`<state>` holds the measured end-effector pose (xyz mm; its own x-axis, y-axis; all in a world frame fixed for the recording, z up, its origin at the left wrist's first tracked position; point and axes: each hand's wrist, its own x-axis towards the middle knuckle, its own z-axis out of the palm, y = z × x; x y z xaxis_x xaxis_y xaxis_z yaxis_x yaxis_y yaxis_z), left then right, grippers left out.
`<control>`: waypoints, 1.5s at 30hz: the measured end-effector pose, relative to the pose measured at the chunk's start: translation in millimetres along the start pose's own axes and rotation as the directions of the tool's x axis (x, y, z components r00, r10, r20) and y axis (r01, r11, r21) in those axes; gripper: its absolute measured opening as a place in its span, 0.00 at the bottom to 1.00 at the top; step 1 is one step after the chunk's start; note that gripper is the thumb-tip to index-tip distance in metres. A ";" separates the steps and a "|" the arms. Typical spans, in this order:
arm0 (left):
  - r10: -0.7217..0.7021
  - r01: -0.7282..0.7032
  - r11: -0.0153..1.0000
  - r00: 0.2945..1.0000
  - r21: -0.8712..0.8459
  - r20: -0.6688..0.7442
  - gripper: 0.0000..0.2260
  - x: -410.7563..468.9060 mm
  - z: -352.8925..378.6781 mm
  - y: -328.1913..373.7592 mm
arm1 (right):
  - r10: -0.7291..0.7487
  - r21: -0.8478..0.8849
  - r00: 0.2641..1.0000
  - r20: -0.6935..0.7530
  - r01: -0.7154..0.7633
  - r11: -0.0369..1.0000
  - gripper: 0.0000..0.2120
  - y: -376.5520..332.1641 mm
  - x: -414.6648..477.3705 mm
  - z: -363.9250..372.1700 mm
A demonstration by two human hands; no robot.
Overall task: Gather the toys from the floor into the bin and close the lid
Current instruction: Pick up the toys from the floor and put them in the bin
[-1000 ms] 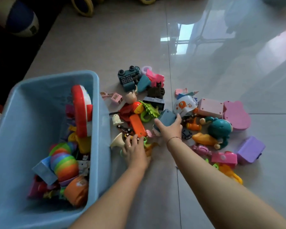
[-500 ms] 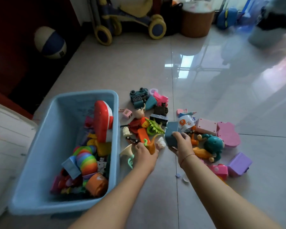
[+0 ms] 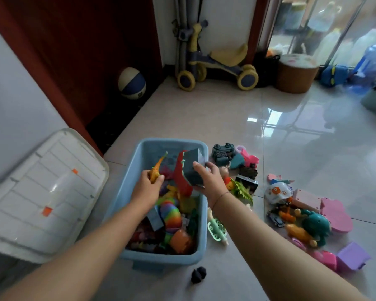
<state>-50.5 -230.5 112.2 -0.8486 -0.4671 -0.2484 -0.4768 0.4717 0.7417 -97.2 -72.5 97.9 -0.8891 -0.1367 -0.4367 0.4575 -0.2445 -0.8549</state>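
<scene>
With the left grip (image 3: 147,187) grasping an orange dinosaur (image 3: 157,168) and the right grip (image 3: 208,179) clasping a dark block (image 3: 193,168), both over the bin (image 3: 172,141), each toy was best released low inside its walls.

No word, number or brand can be read anywhere; the white rounded plastic toy (image 3: 277,192) carries only a blurred orange figure

The left hand (image 3: 147,190) and right hand (image 3: 208,179) were bare. The left forearm (image 3: 91,242) and right forearm (image 3: 269,242) were bare too, as far as the frame showed. A thin, dark, cord-like bracelet (image 3: 220,197) circled the right wrist.
</scene>
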 end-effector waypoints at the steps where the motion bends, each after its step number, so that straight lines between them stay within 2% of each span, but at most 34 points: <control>1: -0.033 0.033 0.999 0.999 0.000 -0.011 0.15 7.7 -6.0 -5.4 | 0.003 -0.029 1.000 0.007 -0.003 1.000 0.28 4.8 1.8 12.5; 5: -0.104 0.104 0.994 0.993 -0.017 -0.060 0.24 28.8 -11.2 -14.5 | -0.007 -0.135 0.999 0.044 0.013 0.991 0.35 16.3 10.8 46.6; 8: -0.091 0.100 0.986 0.993 0.136 -0.069 0.33 32.4 -3.2 -15.8 | -0.069 -0.244 0.997 0.044 0.077 0.967 0.31 16.4 13.5 46.2; 10: -0.056 0.068 0.979 0.996 0.191 -0.067 0.33 31.4 5.9 -14.3 | -0.146 -0.279 0.989 -0.014 0.136 0.951 0.26 14.5 11.4 31.4; 14: 0.091 -0.082 0.990 0.993 0.112 -0.079 0.30 21.7 36.1 8.8 | -0.236 -0.229 0.937 -0.257 0.178 0.957 0.12 11.8 10.4 -25.5; 17: 0.221 -0.221 0.975 0.970 0.009 -0.099 0.27 6.3 66.6 41.5 | -0.241 -0.300 0.901 -0.361 0.132 0.945 0.09 18.1 13.0 -77.5; 20: 0.355 -0.360 0.931 0.931 -0.059 -0.083 0.23 -16.2 104.9 76.4 | -0.208 -0.396 0.896 -0.392 0.040 0.917 0.14 34.1 18.6 -124.3; 23: 0.450 -0.447 0.891 0.893 -0.083 0.017 0.22 -40.6 155.1 92.0 | -0.198 -0.468 0.905 -0.376 -0.001 0.884 0.20 47.7 23.0 -160.4; 25: 0.413 -0.408 0.910 0.908 -0.066 0.078 0.22 -51.4 190.3 82.5 | -0.187 -0.505 0.914 -0.361 -0.022 0.863 0.22 57.4 27.9 -180.5; 27: 0.300 -0.299 0.954 0.949 -0.018 0.101 0.23 -54.9 221.7 58.4 | -0.177 -0.546 0.921 -0.348 -0.046 0.837 0.24 71.0 36.3 -198.2; 30: 0.097 -0.100 0.987 0.995 0.129 0.032 0.26 -51.4 252.1 9.3 | -0.148 -0.587 0.934 -0.325 -0.076 0.806 0.27 91.5 50.9 -214.4; 33: -0.053 0.070 0.962 0.996 0.264 -0.073 0.31 -48.2 266.4 -32.7 | -0.139 -0.641 0.949 -0.283 -0.079 0.763 0.31 111.8 68.1 -217.9; 35: -0.076 0.107 0.947 0.991 0.304 -0.114 0.36 -49.2 271.6 -46.9 | -0.134 -0.722 0.961 -0.243 -0.087 0.686 0.35 126.7 77.9 -214.8; 37: -0.073 0.100 0.943 0.993 0.316 -0.096 0.41 -48.0 275.4 -52.5 | -0.120 -0.844 0.971 -0.209 -0.117 0.524 0.37 138.3 83.7 -209.7; 39: -0.082 0.092 0.939 0.996 0.333 -0.047 0.44 -45.6 277.4 -53.4 | -0.113 -0.924 0.975 -0.191 -0.140 0.355 0.33 145.1 85.9 -206.0; 41: -0.072 0.072 0.932 0.997 0.356 -0.012 0.45 -43.5 277.9 -55.1 | -0.166 -0.955 0.972 -0.164 -0.115 0.274 0.21 148.8 86.0 -205.0; 43: -0.059 0.054 0.930 0.998 0.363 0.003 0.46 -42.9 276.3 -56.9 | -0.233 -0.960 0.960 -0.155 -0.091 0.263 0.11 151.7 85.0 -207.7; 45: -0.073 0.070 0.934 0.997 0.349 -0.007 0.44 -44.7 272.2 -57.4 | -0.246 -0.936 0.953 -0.176 -0.085 0.342 0.08 152.5 82.1 -211.7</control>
<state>-47.6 -33.2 -88.9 -0.8101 -0.5052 -0.2975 -0.5854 0.6690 0.4580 -102.6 82.2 -127.5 -0.9617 0.0990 -0.2555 0.2226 0.8261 -0.5176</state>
